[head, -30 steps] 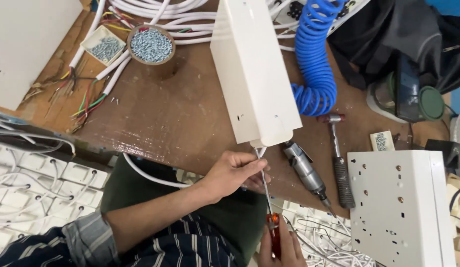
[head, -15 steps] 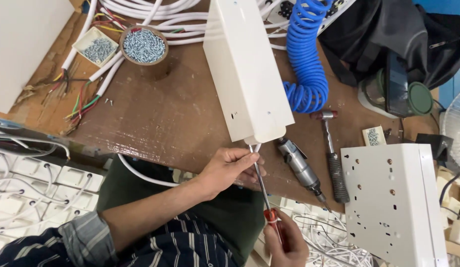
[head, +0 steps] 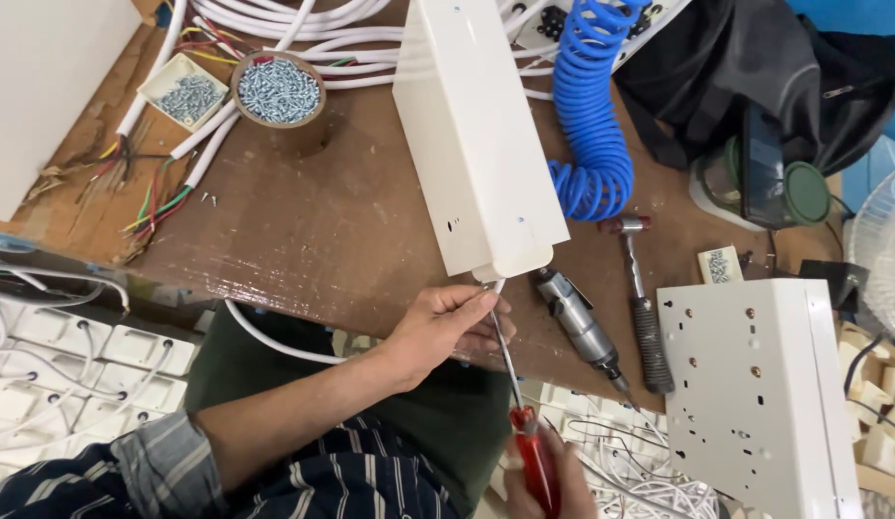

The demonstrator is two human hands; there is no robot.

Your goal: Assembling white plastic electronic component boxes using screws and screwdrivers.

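One brown wooden bench (head: pixel 303 231) carried the work, and two white metal boxes were the largest things on it: a long white casing (head: pixel 476 135) lay at the middle with its near end over the bench edge, and a perforated white box (head: pixel 755 394) stood well apart at the right. One blue coiled hose (head: pixel 587 125) lay just beside the casing, with a bundle of white cables (head: pixel 303 19) behind it. Between the two boxes lay two tools, one grey air tool (head: pixel 580 322) and one hammer (head: pixel 642 298). Two containers of screws sat at the far left, a round tub (head: pixel 277 91) and a small square tray (head: pixel 183 91). One red-handled screwdriver (head: pixel 520 404) pointed up at the casing's near end. The left hand (head: pixel 443 327) pinched its shaft near the tip, and the right hand (head: pixel 548 476) had its grip closed round the red handle, partly cut off by the frame.
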